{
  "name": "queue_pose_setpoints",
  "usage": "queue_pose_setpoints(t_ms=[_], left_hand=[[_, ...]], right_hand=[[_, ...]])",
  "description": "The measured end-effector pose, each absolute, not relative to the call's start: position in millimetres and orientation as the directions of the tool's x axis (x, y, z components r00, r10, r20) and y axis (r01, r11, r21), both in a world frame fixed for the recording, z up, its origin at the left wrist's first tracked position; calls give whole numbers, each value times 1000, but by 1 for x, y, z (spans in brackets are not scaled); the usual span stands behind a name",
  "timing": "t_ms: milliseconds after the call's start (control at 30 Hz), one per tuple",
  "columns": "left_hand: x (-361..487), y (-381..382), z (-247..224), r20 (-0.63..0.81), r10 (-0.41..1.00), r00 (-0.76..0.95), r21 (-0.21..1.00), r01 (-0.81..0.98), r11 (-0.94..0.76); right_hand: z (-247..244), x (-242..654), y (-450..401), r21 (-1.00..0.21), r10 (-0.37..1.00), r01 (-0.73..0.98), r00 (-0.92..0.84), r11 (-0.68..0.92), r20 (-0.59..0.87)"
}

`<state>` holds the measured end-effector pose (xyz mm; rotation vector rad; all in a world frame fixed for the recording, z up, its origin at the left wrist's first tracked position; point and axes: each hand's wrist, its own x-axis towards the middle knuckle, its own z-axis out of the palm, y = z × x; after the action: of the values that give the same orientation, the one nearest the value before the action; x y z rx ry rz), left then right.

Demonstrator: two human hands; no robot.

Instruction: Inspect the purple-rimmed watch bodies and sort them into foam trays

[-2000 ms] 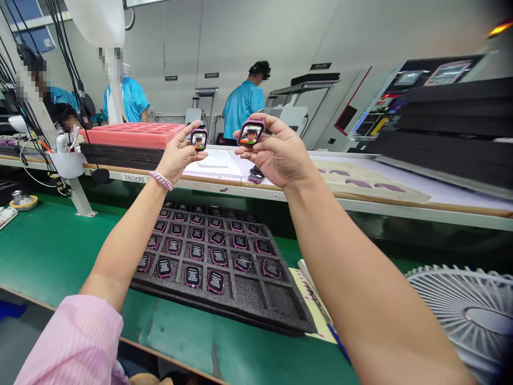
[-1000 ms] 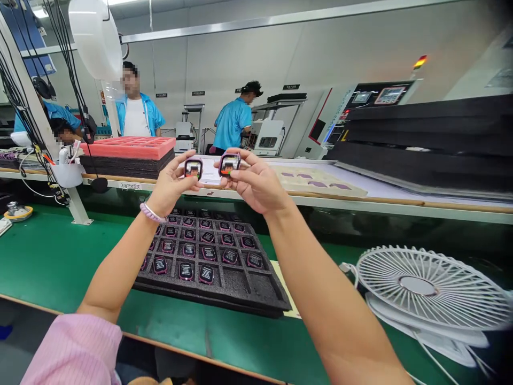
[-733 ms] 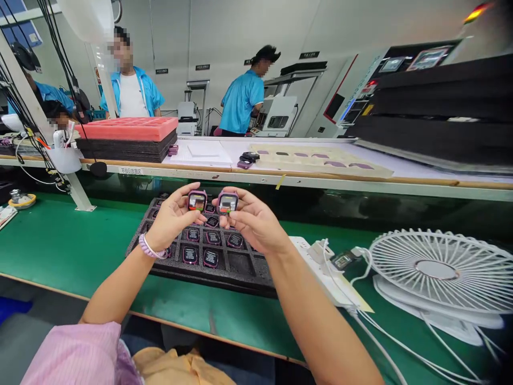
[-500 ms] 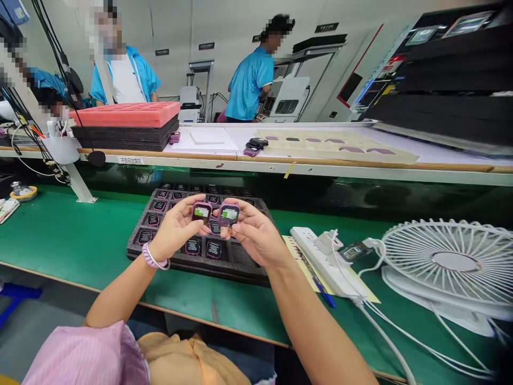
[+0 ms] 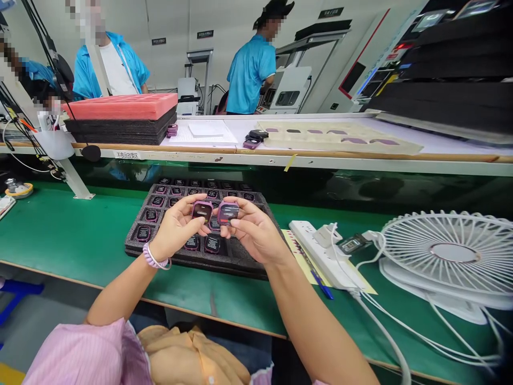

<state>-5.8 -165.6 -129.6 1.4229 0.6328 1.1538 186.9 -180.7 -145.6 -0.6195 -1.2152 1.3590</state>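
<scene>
My left hand [image 5: 181, 222] is closed on a purple-framed smartwatch body [image 5: 202, 212], thumb at its lower edge. In my right hand [image 5: 253, 229] is a second smartwatch body [image 5: 228, 213], with my thumb by the lower right of its screen. Both screens are lit and face me, side by side with a small gap; the text is too small to read. Below them lies a black foam tray [image 5: 138, 250] with several watches [image 5: 151, 215] in its square pockets. My hands hide the tray's middle, and some pockets at the front right hold no watch.
Right of the tray are a white power strip [image 5: 320, 262], a blue pen [image 5: 324, 287] and a white fan [image 5: 449, 256] with loose cables. Above runs a shelf [image 5: 192, 155] with red foam [image 5: 120, 107] and several watches [image 5: 255, 138]. Co-workers in blue shirts [image 5: 251, 75] stand beyond.
Both watch screens have gone from a green and white display to a dark one, the right with a red patch. My view has shifted slightly; both hands keep their hold.
</scene>
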Motion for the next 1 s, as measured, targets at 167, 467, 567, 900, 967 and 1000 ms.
queue_pose_setpoints(t_ms=[167, 467, 567, 900, 967, 1000], left_hand=[[-6, -166, -131, 287, 886, 364, 953, -204, -225], [-9, -168, -128, 284, 884, 371, 953, -215, -215], [-9, -168, -128, 276, 889, 364, 954, -214, -209], [-7, -171, -124, 254, 902, 349, 958, -219, -185], [-14, -180, -119, 275, 903, 329, 949, -246, -200], [-22, -186, -119, 291, 909, 299, 942, -254, -218]], right_hand=[[-148, 185, -181, -915, 943, -343, -173, 213, 284], [-147, 187, -182, -916, 937, -329, -182, 229, 299], [-146, 187, -183, -921, 936, -311, -182, 236, 301], [-143, 189, -186, -921, 936, -304, -175, 245, 307], [-138, 195, -194, -908, 930, -291, -119, 303, 348], [-135, 199, -200, -902, 924, -267, -82, 340, 373]])
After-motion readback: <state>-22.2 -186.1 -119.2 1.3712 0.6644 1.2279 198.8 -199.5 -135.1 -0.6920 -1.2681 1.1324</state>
